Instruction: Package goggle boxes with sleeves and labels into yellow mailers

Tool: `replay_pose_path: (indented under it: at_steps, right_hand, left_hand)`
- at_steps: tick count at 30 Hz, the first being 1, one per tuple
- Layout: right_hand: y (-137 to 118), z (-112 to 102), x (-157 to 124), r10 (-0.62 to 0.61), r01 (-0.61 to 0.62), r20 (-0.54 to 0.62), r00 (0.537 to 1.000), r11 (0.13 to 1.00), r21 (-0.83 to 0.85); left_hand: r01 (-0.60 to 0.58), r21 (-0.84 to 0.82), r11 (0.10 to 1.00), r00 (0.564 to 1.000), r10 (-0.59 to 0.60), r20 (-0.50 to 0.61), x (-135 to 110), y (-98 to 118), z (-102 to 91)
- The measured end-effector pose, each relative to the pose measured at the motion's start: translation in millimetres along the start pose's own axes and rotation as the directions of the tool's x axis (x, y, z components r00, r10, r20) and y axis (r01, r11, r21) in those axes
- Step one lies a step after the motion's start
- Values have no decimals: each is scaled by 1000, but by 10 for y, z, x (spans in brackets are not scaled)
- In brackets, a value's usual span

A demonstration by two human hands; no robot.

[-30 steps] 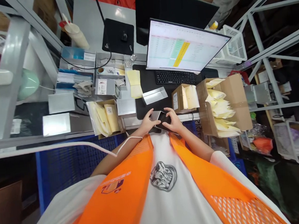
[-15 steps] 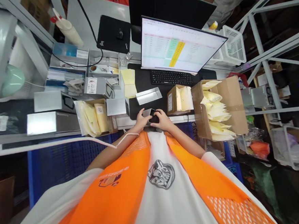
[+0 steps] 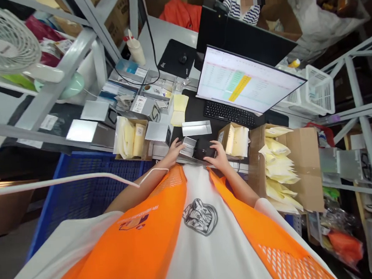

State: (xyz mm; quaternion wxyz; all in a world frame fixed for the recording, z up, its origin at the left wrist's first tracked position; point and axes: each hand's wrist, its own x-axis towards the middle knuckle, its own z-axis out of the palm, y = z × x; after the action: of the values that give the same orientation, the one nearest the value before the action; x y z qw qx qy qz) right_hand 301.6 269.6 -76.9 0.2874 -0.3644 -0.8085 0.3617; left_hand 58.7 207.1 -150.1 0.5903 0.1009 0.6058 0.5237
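Observation:
Close to my body, at the front edge of the desk, a small silver box [image 3: 189, 147] sits between my two hands. My left hand [image 3: 174, 151] is closed around the left end of this box. Beside the silver part lies a black insert [image 3: 204, 148], which looks like an inner tray. My right hand [image 3: 219, 155] grips its right end, thumb and forefinger spread along it. Just beyond them stands an empty open silver tray [image 3: 196, 128]. To the left is a closed silver box [image 3: 157, 132], and yellow paper sheets [image 3: 179, 110] lie behind.
Cartons of yellow padded envelopes stand at left [image 3: 131, 137], near right [image 3: 235, 141] and far right [image 3: 279, 169]. Behind are a keyboard [image 3: 228, 113], a monitor [image 3: 248, 80] and sorting trays [image 3: 155, 88]. A person [image 3: 243, 6] is beyond the monitors. A white cable [image 3: 96, 176] crosses at left.
My hands have moved farther apart, and more of the silver interior and black insert shows between them. The view has shifted, bringing a fan and the other person into sight.

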Motion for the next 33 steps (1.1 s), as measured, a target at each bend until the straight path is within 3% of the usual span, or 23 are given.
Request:
replay_pose_path:
  at_steps: [5, 10, 12, 15, 17, 20, 22, 25, 29, 33]
  right_hand:
    - [-320, -286, 189, -91, 119, -203, 975, 984, 129]
    - [-676, -764, 418, -188, 212, -457, 869, 977, 1]
    - [-719, -950, 513, -193, 186, -509, 839, 980, -65]
    - [-671, -1041, 673, -64, 0, -462, 884, 991, -136]
    - [-595, -938, 793, 46, -130, -371, 928, 970, -204]
    - [-461, -596, 961, 140, -196, -184, 973, 922, -333]
    - [-356, -306, 1030, 204, -207, -51, 978, 890, -406]
    - [-164, 145, 1043, 312, -223, 94, 945, 829, -513]
    - [80, 664, 950, 363, -220, 113, 925, 753, -620]
    - [212, 900, 808, 323, -226, 35, 946, 730, -645]
  left_hand:
    - [-32, -138, 990, 999, 35, 18, -76, 64, -116]
    - [-257, -127, 958, 966, 256, -18, -181, 110, -200]
    - [-311, -106, 944, 950, 309, -38, -252, 111, -274]
    - [-399, -52, 915, 915, 394, -82, -410, 115, -437]
    - [-464, 2, 886, 879, 460, -123, -540, 132, -566]
    - [-502, 21, 864, 850, 498, -171, -740, 195, -764]
    - [-494, -1, 870, 853, 484, -196, -861, 265, -884]
    - [-479, 4, 878, 856, 468, -218, -1005, 398, -1027]
    - [-481, 20, 876, 860, 476, -184, -1090, 550, -1143]
    - [-475, -28, 880, 876, 470, -106, -1068, 614, -1206]
